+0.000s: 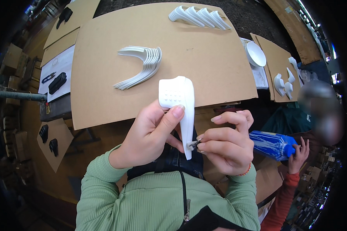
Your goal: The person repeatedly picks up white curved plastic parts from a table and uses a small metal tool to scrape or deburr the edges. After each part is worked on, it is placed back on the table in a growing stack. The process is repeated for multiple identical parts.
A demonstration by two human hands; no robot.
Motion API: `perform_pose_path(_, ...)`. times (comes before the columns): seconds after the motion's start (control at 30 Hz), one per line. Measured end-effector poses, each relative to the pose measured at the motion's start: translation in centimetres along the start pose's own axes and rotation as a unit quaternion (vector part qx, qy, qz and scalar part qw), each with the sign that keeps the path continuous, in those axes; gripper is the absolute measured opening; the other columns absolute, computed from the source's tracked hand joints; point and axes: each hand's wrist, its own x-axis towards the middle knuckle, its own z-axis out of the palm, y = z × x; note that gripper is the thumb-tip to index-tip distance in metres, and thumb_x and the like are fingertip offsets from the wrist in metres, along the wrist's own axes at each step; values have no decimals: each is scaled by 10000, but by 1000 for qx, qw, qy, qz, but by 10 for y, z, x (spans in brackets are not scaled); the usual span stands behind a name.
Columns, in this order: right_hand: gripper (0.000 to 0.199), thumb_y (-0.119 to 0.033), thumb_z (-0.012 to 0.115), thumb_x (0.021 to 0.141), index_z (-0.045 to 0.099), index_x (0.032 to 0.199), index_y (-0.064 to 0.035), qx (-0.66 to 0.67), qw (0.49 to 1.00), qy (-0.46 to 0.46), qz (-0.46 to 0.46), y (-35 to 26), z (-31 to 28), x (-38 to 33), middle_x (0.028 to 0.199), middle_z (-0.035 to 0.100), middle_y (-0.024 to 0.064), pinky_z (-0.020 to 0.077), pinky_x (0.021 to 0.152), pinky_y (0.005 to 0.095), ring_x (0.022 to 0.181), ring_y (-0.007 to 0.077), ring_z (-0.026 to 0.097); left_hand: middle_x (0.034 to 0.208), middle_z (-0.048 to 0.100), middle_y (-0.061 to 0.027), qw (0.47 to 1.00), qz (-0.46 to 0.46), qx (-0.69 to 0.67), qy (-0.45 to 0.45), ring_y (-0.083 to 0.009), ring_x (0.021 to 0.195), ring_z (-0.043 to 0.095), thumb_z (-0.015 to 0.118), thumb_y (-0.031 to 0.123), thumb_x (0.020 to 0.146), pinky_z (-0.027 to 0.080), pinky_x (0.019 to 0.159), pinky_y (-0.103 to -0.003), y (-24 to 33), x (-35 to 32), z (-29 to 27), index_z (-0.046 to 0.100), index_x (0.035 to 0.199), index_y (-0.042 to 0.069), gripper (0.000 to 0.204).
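At six o'clock above my lap, my left hand point(150, 133) has its grip around a white plastic part point(180, 106) while my right hand point(223, 144) pinches a small blade point(193, 144) at its lower edge; trimming seems midway, two stacks point(142, 67) done.

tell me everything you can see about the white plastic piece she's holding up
The white plastic piece looks like smooth moulded plastic: a broad rounded head with rows of small dimples, narrowing to a long curved stem that points down. It is held upright over the cardboard sheet's near edge. The left hand grips its head, thumb on the front. The right hand presses a small metal tool against its lower end.
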Motion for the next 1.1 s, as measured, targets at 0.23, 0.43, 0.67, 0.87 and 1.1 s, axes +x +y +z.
perform_pose_path(0.23,133,-151,718,633,695,764,-143,4,1000,-14,-28,-3,0,-3,814,658,-60,198,893,441,928,205,562,909,583,-74,1000,7,-2,12,-137,758,637,405,263,1005,572,567,-239,0,1,-1,469,1108,-13,301)
perform_pose_path(0.43,84,-123,733,681,700,758,-131,208,976,-66,-8,7,-6,-3,787,667,-41,270,842,388,909,209,574,889,603,-76,999,31,-31,-14,-132,734,630,426,258,1000,551,602,-253,-5,2,-9,485,1095,-10,290)
perform_pose_path(0.67,161,84,692,726,651,868,20,239,930,267,77,29,21,5,873,645,110,461,767,318,868,218,571,881,634,-82,988,48,-81,-123,-113,712,621,435,211,996,526,637,-242,-19,2,-13,528,1079,-22,264)
perform_pose_path(0.87,192,83,721,684,664,843,-9,169,955,240,36,23,24,13,844,658,85,463,762,319,850,226,567,905,639,-86,978,44,-140,-147,-130,754,632,418,211,1000,534,671,-264,-23,3,-15,528,1107,-23,280)
perform_pose_path(1.1,192,-106,747,636,705,822,-115,142,976,111,-123,12,15,11,896,695,-9,374,739,339,883,227,543,797,554,-84,970,36,-217,-102,-149,630,515,452,233,967,504,593,-272,-15,9,-10,475,1137,-47,329)
